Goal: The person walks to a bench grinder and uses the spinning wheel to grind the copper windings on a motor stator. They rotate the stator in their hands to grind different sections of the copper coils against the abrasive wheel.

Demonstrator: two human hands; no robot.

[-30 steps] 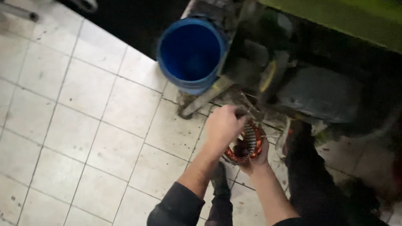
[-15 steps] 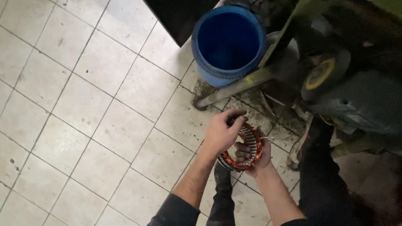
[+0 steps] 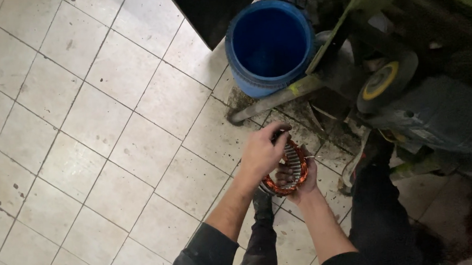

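Both hands are gripping a copper-wound stator ring (image 3: 291,170): the left hand (image 3: 262,153) is clamping over its top, the right hand (image 3: 300,183) is cupping it underneath, above the tiled floor (image 3: 108,130).

Hands: two, a left hand (image 3: 262,154) and a right hand (image 3: 300,182), both bare, both closed on the same part.
Motor stators: one stator (image 3: 289,168), a ring of steel laminations with copper windings, held between the two hands.
Buckets: one blue bucket (image 3: 270,47), upright on the floor.
Wheels: one wheel (image 3: 383,80) with a yellow hub, on the green machine.
Machines: one green machine (image 3: 428,30).
Floors: one tiled floor (image 3: 92,137).
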